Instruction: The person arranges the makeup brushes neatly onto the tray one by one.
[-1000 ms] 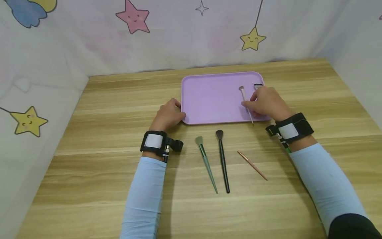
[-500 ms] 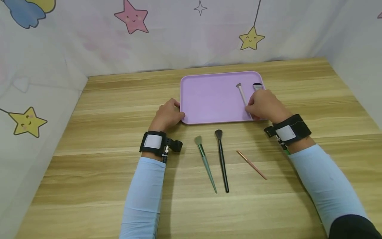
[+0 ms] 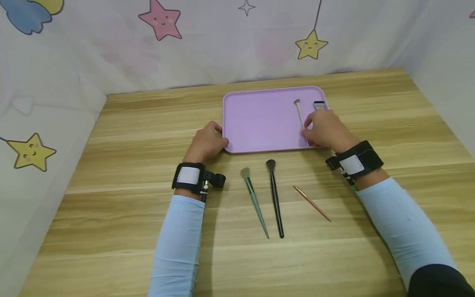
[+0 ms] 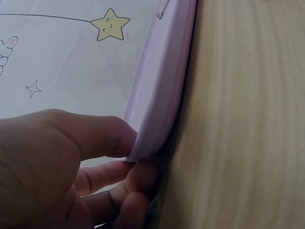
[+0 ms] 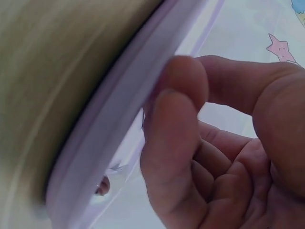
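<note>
the left hand (image 3: 205,142) grips the corner of the purple tray (image 3: 256,119) beside it, thumb on the rim, fingers beneath. the right hand (image 3: 328,130), at the tray's other end, has thumb and fingers at the slim white brush (image 3: 299,110) in the tray; i cannot tell if they pinch it. just beyond that hand shows a dark-tipped brush (image 3: 319,105). between the forearms lie a green brush (image 3: 254,199), a black brush (image 3: 276,199) and, nearer the right, a copper stick (image 3: 312,203).

Is a slim white brush (image 3: 299,114), slants over the right part of a rectangular lilac tray (image 3: 259,119), points brownish bristles toward far rim.
</note>
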Demonstrator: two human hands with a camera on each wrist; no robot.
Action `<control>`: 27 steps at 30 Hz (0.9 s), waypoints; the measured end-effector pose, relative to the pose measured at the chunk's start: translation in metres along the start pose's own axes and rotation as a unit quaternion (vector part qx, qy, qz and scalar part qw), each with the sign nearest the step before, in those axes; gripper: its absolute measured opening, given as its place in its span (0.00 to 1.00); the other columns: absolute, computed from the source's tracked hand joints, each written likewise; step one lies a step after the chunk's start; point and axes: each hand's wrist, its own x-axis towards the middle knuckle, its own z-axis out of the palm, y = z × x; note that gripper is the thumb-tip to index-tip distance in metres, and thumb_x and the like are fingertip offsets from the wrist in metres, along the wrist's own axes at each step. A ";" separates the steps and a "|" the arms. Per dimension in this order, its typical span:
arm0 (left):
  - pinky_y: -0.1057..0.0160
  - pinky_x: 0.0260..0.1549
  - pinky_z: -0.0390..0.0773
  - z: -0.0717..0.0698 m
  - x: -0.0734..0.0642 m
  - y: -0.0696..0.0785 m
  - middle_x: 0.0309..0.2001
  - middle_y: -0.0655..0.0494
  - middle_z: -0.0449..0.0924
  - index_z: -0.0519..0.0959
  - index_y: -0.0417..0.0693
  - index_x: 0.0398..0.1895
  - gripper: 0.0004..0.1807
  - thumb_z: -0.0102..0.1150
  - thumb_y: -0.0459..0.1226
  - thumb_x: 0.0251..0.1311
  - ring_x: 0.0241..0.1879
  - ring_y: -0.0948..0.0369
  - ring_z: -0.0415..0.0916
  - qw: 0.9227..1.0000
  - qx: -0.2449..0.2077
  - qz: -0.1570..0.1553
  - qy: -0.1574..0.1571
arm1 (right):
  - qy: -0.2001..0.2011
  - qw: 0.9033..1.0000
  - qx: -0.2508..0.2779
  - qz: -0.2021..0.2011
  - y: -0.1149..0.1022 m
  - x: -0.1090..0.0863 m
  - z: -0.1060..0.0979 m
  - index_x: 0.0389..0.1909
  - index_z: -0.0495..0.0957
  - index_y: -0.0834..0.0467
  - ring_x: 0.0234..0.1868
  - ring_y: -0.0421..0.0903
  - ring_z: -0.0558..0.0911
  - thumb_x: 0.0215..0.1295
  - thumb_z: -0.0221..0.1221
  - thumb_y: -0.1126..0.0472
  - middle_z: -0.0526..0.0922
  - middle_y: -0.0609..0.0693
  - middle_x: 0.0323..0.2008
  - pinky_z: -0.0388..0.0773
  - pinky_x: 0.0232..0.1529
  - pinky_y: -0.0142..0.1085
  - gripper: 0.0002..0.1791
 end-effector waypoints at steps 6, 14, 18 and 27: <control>0.58 0.38 0.67 -0.001 -0.002 0.001 0.50 0.42 0.74 0.69 0.41 0.64 0.26 0.58 0.40 0.65 0.42 0.49 0.70 1.000 -0.002 -0.001 -0.003 | 0.008 1.000 -0.022 0.004 0.000 -0.002 -0.003 0.46 0.81 0.70 0.21 0.50 0.77 0.65 0.59 0.60 0.81 0.57 0.25 0.72 0.23 0.39 0.17; 0.58 0.38 0.66 -0.002 -0.003 0.002 0.48 0.42 0.74 0.69 0.40 0.64 0.26 0.58 0.40 0.65 0.41 0.50 0.70 1.000 -0.003 0.002 -0.003 | 0.024 0.999 -0.034 0.014 -0.002 -0.006 -0.007 0.46 0.83 0.67 0.23 0.51 0.76 0.67 0.60 0.55 0.81 0.59 0.30 0.68 0.21 0.40 0.18; 0.58 0.39 0.66 -0.001 -0.002 0.002 0.49 0.42 0.74 0.68 0.41 0.64 0.26 0.58 0.40 0.65 0.42 0.49 0.70 1.000 -0.001 -0.001 -0.005 | 0.026 0.999 -0.029 0.004 -0.004 -0.007 -0.008 0.42 0.84 0.66 0.20 0.49 0.76 0.67 0.61 0.56 0.81 0.56 0.25 0.68 0.20 0.39 0.16; 0.57 0.40 0.66 -0.001 -0.002 0.001 0.50 0.42 0.73 0.68 0.42 0.64 0.26 0.58 0.41 0.65 0.44 0.49 0.70 1.000 -0.001 -0.005 -0.006 | 0.015 0.998 -0.012 -0.059 -0.014 -0.010 -0.007 0.39 0.85 0.65 0.25 0.49 0.77 0.66 0.64 0.56 0.82 0.51 0.22 0.70 0.24 0.39 0.14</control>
